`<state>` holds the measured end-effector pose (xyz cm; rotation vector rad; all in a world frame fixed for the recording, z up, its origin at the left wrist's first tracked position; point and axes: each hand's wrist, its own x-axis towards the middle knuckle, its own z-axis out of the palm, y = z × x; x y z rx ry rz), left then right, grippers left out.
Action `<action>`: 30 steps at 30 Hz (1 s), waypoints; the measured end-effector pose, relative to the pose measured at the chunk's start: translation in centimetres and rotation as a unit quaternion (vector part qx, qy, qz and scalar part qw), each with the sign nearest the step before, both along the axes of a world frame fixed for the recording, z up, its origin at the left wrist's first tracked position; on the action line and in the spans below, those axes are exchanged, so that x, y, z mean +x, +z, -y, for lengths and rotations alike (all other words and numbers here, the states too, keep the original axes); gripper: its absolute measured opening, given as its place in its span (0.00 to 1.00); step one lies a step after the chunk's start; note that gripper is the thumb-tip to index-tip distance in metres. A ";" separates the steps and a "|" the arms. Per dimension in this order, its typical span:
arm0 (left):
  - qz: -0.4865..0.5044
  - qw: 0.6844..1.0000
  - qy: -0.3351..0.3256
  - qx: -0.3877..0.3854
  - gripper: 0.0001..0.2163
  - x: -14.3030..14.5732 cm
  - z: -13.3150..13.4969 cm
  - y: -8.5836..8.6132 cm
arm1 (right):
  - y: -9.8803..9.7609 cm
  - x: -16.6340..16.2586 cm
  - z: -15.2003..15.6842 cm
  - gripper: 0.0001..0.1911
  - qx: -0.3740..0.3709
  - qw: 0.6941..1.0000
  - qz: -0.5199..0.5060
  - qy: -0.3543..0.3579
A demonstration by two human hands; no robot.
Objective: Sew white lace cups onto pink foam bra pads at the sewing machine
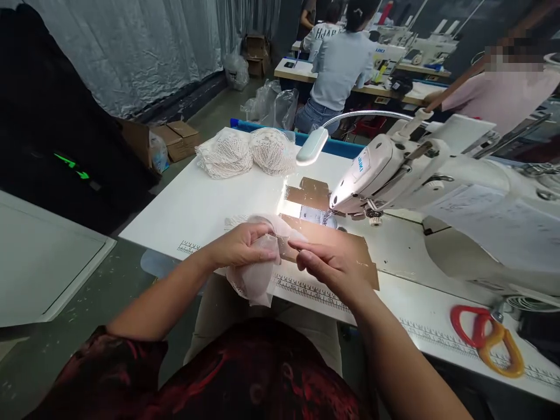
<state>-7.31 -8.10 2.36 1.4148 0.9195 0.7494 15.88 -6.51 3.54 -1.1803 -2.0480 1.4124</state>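
Head view, A: we're looking down at the white counter (196, 204), and the left hand (242, 245) has its grip closed around a white mesh piece (258, 283), bunched up just past the near edge.

B: We see it too. The right hand (332, 262) lies beside it with its fingers stretched out, tips at the piece's edge. We cannot tell whether that grip pinches the cloth or only touches it.

A: So where do we put the progress? The piece hangs between the 2 hands, in front of the brown cardboard plate (350, 245) and well short of the needle of the sewing machine (394, 169).

B: Early, we'd judge. Nothing lies under the machine's foot, and the lamp (311, 146) shines on a bare plate. No seam on the piece shows from here, though the folds hide most of it.

A: And at the far end of the counter we count 2 lace bundles (227, 153), touching each other and well apart from the hands.

B: We can't tell whether those are sewn or waiting. The scissors (485, 338) lie off to the right, untouched.

A: Behind the counter, a co-worker (339, 64) sits at another machine with their back to us.
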 end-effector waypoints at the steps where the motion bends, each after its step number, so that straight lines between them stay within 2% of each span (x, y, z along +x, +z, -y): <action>1: -0.009 1.000 -0.002 0.010 0.12 0.0 0.0 0.0 | 0.1 -0.5 -0.1 0.21 -0.009 1.000 -0.013 0.003; 4: -0.039 0.999 -0.006 0.037 0.14 0.0 -0.1 -0.1 | 0.0 -1.8 -0.2 0.19 -0.025 0.998 -0.050 0.016; 9: -0.046 0.996 -0.031 0.066 0.13 0.2 0.0 -0.4 | -0.5 -3.2 -0.4 0.20 -0.059 0.992 -0.116 -0.004; 12: -0.056 0.992 -0.063 0.092 0.18 -0.8 -0.5 0.1 | -0.9 -2.7 -0.3 0.20 -0.054 0.990 -0.126 -0.013; 14: -0.116 0.984 -0.078 0.110 0.21 -2.5 -1.3 0.9 | -1.3 -1.1 -0.1 0.21 -0.001 0.997 -0.067 -0.025; 16: -0.231 0.961 -0.038 0.145 0.19 -4.6 -2.2 1.9 | -2.3 1.7 0.1 0.20 0.109 0.992 0.050 -0.035; 18: -0.351 0.914 0.056 0.197 0.19 -6.6 -2.9 2.6 | -3.8 5.2 0.3 0.20 0.238 0.950 0.187 -0.083; 20: -0.414 0.870 0.121 0.238 0.23 -7.7 -3.0 2.8 | -5.5 8.9 0.4 0.21 0.360 0.868 0.313 -0.139; 22: -0.432 0.856 0.095 0.267 0.29 -7.4 -2.8 2.2 | -6.9 11.8 0.6 0.21 0.425 0.809 0.371 -0.165; 24: -0.441 0.840 0.025 0.314 0.32 -5.8 -2.5 1.1 | -7.5 13.2 0.9 0.21 0.452 0.786 0.375 -0.191; 25: -0.440 0.831 -0.013 0.340 0.31 -4.7 -2.5 0.5 | -7.5 13.2 1.1 0.21 0.454 0.792 0.355 -0.203; 27: -0.435 0.816 -0.055 0.377 0.24 -2.4 -2.9 -0.7 | -6.9 11.8 1.8 0.19 0.414 0.840 0.272 -0.221; 28: -0.440 0.813 -0.052 0.378 0.18 -1.3 -3.2 -1.2 | -6.5 10.7 2.2 0.18 0.367 0.877 0.210 -0.226; 30: -0.461 0.809 -0.022 0.363 0.10 0.4 -3.7 -1.7 | -5.8 8.0 3.0 0.17 0.197 0.954 0.070 -0.214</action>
